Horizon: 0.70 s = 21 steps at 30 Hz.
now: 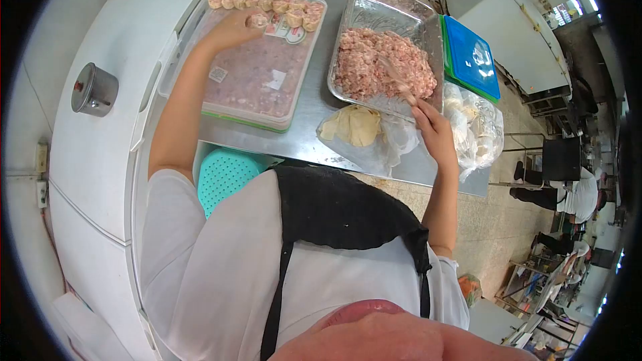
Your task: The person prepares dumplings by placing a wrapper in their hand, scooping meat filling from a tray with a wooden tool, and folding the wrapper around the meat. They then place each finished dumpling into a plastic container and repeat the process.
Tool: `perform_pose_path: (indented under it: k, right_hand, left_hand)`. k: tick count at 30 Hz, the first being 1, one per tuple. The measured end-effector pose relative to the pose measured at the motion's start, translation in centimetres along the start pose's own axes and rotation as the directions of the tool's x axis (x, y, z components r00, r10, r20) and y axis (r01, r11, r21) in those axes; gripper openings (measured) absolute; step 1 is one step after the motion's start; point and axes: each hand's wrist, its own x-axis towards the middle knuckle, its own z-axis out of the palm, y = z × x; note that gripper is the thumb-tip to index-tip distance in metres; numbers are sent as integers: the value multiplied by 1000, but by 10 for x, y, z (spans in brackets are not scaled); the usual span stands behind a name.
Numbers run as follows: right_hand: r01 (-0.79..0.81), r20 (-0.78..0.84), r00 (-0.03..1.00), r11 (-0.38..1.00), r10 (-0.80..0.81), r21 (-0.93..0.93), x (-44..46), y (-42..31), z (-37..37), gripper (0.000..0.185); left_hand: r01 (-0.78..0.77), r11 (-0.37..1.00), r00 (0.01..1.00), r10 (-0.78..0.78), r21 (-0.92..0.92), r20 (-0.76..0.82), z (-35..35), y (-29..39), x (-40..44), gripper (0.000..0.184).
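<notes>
The tabletop (pixel 309 103) is shiny metal. The blue lid (pixel 476 60) by its right edge is glossy plastic. Minced meat (pixel 364 60) looks rough.

A filled dumpling (pixel 256 21) is held by the left hand (pixel 239 29) over a clear container (pixel 257 90), along whose far edge other dumplings (pixel 267 3) are lined up. To the right, a utensil (pixel 399 84) is gripped by the right hand (pixel 435 130), its end sunk in minced meat (pixel 364 60) inside a pan (pixel 394 8). Pale wrappers (pixel 359 126) are laid on the counter (pixel 309 90) nearer.
</notes>
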Motion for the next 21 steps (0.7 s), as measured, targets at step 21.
perform_pose_path:
  k: [21]
  right_hand:
    - [187, 233, 972, 498, 31, -847, 63, 59, -85, 20]
  left_hand:
    - [-106, 969, 986, 132, 224, -104, 40, 3, 46, 79]
